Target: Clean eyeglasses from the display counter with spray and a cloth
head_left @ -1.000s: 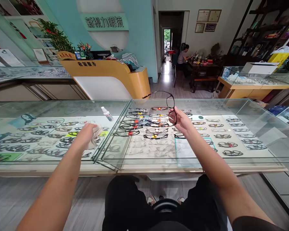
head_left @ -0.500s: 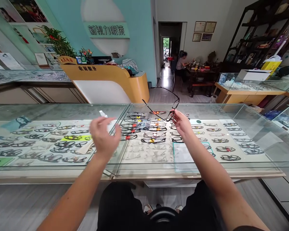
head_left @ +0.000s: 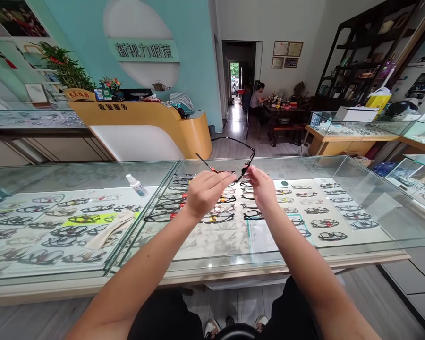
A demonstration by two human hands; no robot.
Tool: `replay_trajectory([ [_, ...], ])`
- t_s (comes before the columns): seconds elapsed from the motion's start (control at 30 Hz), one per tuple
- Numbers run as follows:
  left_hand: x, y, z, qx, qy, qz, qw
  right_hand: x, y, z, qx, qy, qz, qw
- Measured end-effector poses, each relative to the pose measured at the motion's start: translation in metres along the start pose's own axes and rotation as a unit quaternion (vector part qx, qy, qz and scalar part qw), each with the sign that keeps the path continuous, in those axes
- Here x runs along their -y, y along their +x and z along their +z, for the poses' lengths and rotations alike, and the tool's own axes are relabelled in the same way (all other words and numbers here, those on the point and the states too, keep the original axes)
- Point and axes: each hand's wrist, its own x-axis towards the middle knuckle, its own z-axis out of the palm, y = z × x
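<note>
A pair of dark-framed eyeglasses [head_left: 247, 166] is raised above the glass display counter, both temples stretching away from me. My right hand [head_left: 263, 188] pinches the frame at its right side. From the left, my left hand [head_left: 208, 191] reaches across, its fingers closed together at the other side of the same frame. The left fingers hide much of that side, and their tips are partly out of sight. Under the glass, several rows of eyeglass frames [head_left: 218, 217] lie below my hands.
On the counter to the left are a small white spray bottle [head_left: 137, 185] and a crumpled beige cloth [head_left: 109, 230]. The glass counter [head_left: 212, 265] spans the view before me. Beyond it stands a curved wooden reception desk [head_left: 194, 134]. A person [head_left: 258, 99] sits at a far table.
My left hand has moved right from empty air above the counter to the eyeglasses, and its fingers have closed. My right hand still holds the frame. The view has shifted slightly.
</note>
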Motion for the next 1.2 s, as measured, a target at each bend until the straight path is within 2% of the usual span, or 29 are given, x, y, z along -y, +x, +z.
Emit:
replay_trajectory([
  [0.13, -0.01, 0.028, -0.016, -0.122, -0.049, -0.093, 0.987, 0.018, 0.002, -0.011, -0.075, -0.064, -0.137, 0.986],
  [0.23, -0.015, 0.045, -0.018, -0.179, -0.135, -0.147, 0.963, 0.027, 0.004, -0.019, -0.048, -0.111, -0.184, 0.975],
  [0.33, -0.012, 0.055, -0.01, -0.215, -0.217, -0.183, 0.934, 0.029, 0.002, -0.021, -0.015, -0.164, -0.257, 0.952],
  [0.47, -0.007, 0.065, 0.0, -0.249, -0.269, -0.207, 0.907, 0.029, -0.004, -0.016, -0.028, -0.182, -0.328, 0.927],
  [0.63, -0.014, 0.086, -0.011, -0.249, -0.274, -0.198, 0.908, 0.053, 0.0, 0.005, -0.055, -0.187, -0.386, 0.901],
  [0.8, -0.007, 0.096, -0.035, -0.291, -0.213, -0.19, 0.913, 0.099, 0.007, 0.042, -0.081, -0.307, -0.5, 0.806],
  [0.87, 0.001, 0.094, -0.044, -0.298, -0.168, -0.184, 0.921, 0.109, 0.007, 0.057, -0.071, -0.318, -0.527, 0.785],
  [1.03, 0.01, 0.082, -0.064, -0.286, -0.08, -0.189, 0.936, 0.108, 0.01, 0.078, -0.07, -0.342, -0.548, 0.76],
  [1.2, 0.004, 0.079, -0.065, -0.228, -0.08, -0.202, 0.949, 0.105, 0.012, 0.076, -0.078, -0.361, -0.549, 0.75],
])
